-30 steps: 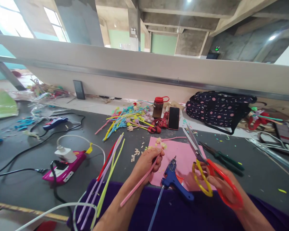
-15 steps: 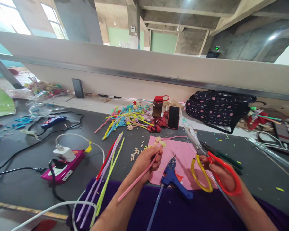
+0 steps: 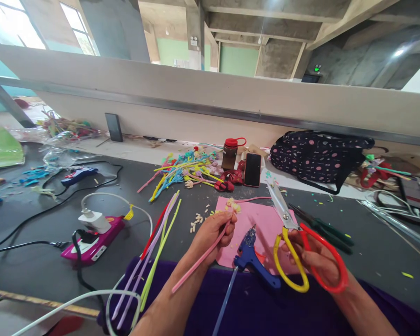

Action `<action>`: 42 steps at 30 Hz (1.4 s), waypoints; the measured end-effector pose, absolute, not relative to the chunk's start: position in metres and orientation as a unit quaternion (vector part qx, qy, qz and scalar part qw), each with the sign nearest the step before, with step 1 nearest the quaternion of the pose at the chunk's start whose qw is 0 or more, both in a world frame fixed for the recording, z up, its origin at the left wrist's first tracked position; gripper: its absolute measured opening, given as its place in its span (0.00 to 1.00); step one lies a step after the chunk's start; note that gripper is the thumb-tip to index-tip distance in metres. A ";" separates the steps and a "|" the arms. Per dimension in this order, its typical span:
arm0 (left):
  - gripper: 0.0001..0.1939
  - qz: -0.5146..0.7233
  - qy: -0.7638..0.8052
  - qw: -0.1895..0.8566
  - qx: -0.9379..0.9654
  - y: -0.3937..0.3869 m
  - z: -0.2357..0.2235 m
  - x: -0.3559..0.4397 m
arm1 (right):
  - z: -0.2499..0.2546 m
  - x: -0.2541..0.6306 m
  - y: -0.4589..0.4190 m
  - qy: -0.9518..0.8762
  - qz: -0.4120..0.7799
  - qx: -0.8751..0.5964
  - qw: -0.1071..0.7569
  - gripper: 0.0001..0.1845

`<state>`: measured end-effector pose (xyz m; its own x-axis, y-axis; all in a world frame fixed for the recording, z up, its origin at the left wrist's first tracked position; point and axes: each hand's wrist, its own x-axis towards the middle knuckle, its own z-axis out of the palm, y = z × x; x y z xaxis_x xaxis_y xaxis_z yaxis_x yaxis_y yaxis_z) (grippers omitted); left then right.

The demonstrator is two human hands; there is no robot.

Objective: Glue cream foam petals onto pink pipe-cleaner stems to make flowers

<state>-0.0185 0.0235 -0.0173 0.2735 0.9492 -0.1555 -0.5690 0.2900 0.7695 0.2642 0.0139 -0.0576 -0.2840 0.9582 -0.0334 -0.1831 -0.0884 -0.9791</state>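
Note:
My left hand (image 3: 215,233) is closed around a pink pipe cleaner (image 3: 196,270), whose lower end lies along my forearm. Pale yellow fuzzy pieces (image 3: 233,204) show just above my fingertips. On the right, my right hand (image 3: 318,259) grips scissors (image 3: 285,217) with one yellow and one red handle. Their blades look nearly together and point up and away, over the right part of a pink sheet (image 3: 266,214). Between my hands lies a blue glue gun (image 3: 250,256) with a clear glue stick (image 3: 226,301) in its back.
Red, purple and yellow-green pipe cleaners (image 3: 161,247) lie left of my arm, near a magenta power strip (image 3: 101,242). Small pale pieces (image 3: 196,221) are scattered beside the sheet. Dark-handled pliers (image 3: 325,228), a phone (image 3: 252,170), a bottle (image 3: 229,155) and a patterned bag (image 3: 318,158) sit farther back.
The scissors have swung slightly, their handles lower and a little to the left, with the blades turned more into view. My left hand and the pink pipe cleaner stay almost still.

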 end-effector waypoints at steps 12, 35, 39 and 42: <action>0.08 0.552 0.309 0.728 0.265 0.024 -0.015 -0.020 | -0.004 0.234 0.010 -0.843 0.153 -0.404 0.320 0.15; 0.12 0.568 0.370 0.673 0.297 0.023 -0.019 -0.016 | -0.032 0.220 0.010 -0.700 0.432 -0.422 0.380 0.37; 0.12 0.564 0.364 0.677 0.302 0.023 -0.019 -0.017 | -0.037 0.217 0.013 -0.710 0.416 -0.414 0.389 0.35; 0.11 0.563 0.366 0.677 0.301 0.023 -0.020 -0.016 | -0.038 0.216 0.015 -0.704 0.410 -0.409 0.411 0.34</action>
<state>-0.0165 0.0233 -0.0195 0.0984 0.9826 -0.1574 -0.5411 0.1856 0.8202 0.2162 0.0149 -0.0381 -0.3270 0.9132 0.2430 0.2381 0.3285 -0.9140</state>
